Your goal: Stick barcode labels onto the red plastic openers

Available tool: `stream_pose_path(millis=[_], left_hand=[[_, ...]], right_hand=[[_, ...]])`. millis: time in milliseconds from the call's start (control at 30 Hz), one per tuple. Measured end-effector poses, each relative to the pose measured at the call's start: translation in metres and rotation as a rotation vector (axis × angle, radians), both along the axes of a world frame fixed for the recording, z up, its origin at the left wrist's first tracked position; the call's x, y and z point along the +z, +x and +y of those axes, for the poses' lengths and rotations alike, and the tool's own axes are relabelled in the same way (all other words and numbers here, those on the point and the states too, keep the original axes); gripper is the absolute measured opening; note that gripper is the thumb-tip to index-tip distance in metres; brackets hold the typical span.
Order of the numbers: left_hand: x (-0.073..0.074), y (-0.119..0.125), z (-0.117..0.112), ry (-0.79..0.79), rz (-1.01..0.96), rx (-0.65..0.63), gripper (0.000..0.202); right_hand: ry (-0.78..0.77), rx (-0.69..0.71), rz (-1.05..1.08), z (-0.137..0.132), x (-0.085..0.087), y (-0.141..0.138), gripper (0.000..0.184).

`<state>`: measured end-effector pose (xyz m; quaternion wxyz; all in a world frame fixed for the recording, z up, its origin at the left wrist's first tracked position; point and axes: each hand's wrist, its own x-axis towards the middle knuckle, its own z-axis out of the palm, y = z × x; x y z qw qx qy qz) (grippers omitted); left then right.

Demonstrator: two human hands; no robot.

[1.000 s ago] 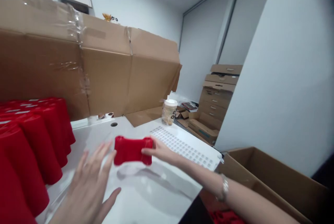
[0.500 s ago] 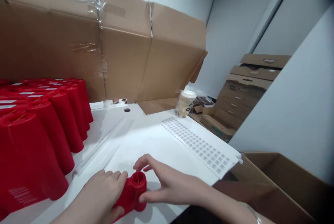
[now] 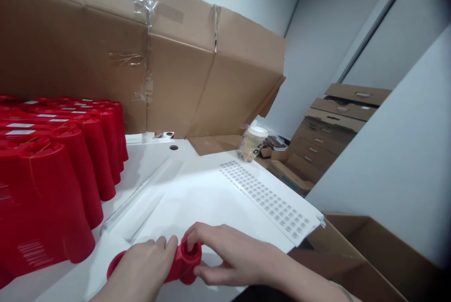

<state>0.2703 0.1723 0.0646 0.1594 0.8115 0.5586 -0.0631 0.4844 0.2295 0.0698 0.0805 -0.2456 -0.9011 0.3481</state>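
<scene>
Head view: the left hand (image 3: 136, 269) and right hand (image 3: 232, 255) both clench a red plastic cup stack (image 3: 183, 264), lying on its side at the lower edge of the bench (image 3: 197, 198). Open room stretches ahead toward the label sheet (image 3: 268, 203); upright red cup stacks (image 3: 63, 175) crowd the left.

A tall sheet of taped brown cardboard (image 3: 176, 76) stands along the back of a white table (image 3: 158, 170). Beyond its right end, a pale grey wall (image 3: 317, 62) carries a long metal strip (image 3: 377, 25). Further right of the cardboard stand stacked flat cardboard boxes (image 3: 329, 144), and nearer still, an open cardboard carton (image 3: 366, 245). Soft, even indoor light fills the narrow room.
</scene>
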Motion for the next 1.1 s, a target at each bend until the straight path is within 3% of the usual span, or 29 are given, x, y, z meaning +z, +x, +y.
stream_pose_path(millis=[200, 333, 633, 733, 867, 1000, 1100], left_hand=[[-0.005, 0.004, -0.001, 0.011, 0.027, -0.022, 0.049], [-0.008, 0.009, 0.002, 0.022, 0.003, -0.045, 0.045], [0.006, 0.018, -0.001, -0.063, 0.018, -0.022, 0.058], [0.005, 0.018, -0.002, -0.056, 0.028, -0.01, 0.065], [-0.002, 0.016, 0.001, -0.04, 0.061, -0.03, 0.062], [-0.014, 0.017, 0.005, -0.012, 0.078, -0.067, 0.062], [-0.021, 0.019, 0.005, 0.011, 0.052, -0.068, 0.059]], right_hand=[[0.267, 0.191, -0.024, 0.001, 0.008, -0.004, 0.02], [0.258, 0.147, -0.045, 0.0, 0.01, -0.006, 0.015], [-0.12, -0.021, 0.263, -0.005, 0.012, -0.005, 0.014], [-0.42, -0.032, 0.445, -0.001, 0.004, -0.004, 0.021], [-0.794, -0.101, 0.843, 0.007, -0.016, 0.004, 0.022], [-0.827, -0.144, 0.965, 0.014, -0.029, 0.005, 0.018], [-0.833, -0.09, 0.936, 0.014, -0.026, -0.008, 0.015]])
